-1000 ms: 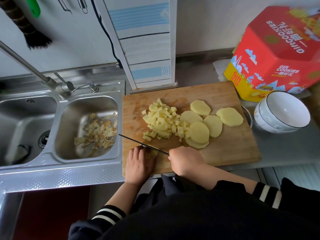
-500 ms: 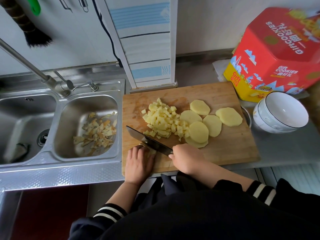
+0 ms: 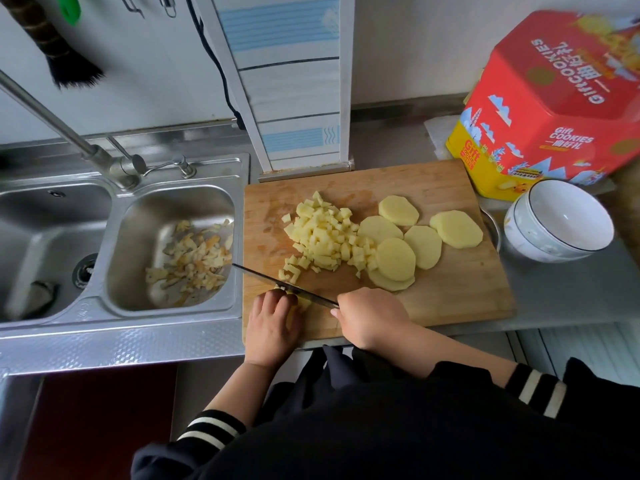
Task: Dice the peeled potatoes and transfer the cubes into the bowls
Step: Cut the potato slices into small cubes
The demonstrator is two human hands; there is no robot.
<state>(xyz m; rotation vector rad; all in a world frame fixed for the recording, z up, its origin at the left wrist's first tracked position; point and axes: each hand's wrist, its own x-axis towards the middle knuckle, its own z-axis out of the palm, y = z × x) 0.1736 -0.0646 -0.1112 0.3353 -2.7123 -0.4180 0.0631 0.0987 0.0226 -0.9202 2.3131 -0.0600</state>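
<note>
A wooden cutting board (image 3: pixel 450 296) carries a heap of potato cubes (image 3: pixel 322 237) in its middle and several round potato slices (image 3: pixel 394 258) to their right. Near the board's front left edge my left hand (image 3: pixel 273 323) holds down a piece of potato (image 3: pixel 304 301) that its fingers mostly hide. My right hand (image 3: pixel 372 315) grips the handle of a knife (image 3: pixel 277 280). The blade stands on edge across that piece and points left toward the sink. Stacked white bowls (image 3: pixel 557 223) stand right of the board.
A double steel sink (image 3: pixel 138 310) lies to the left, with potato peelings (image 3: pixel 194 261) in its right basin. A red and yellow cookie tin (image 3: pixel 554 105) stands behind the bowls. A metal dish rim (image 3: pixel 493 230) shows between board and bowls. A tap (image 3: pixel 69 133) reaches over the sink.
The knife blade lay tilted with its flat side showing half a second ago; now it stands on edge again, down against the potato piece under my left hand. Both hands stay in place.
</note>
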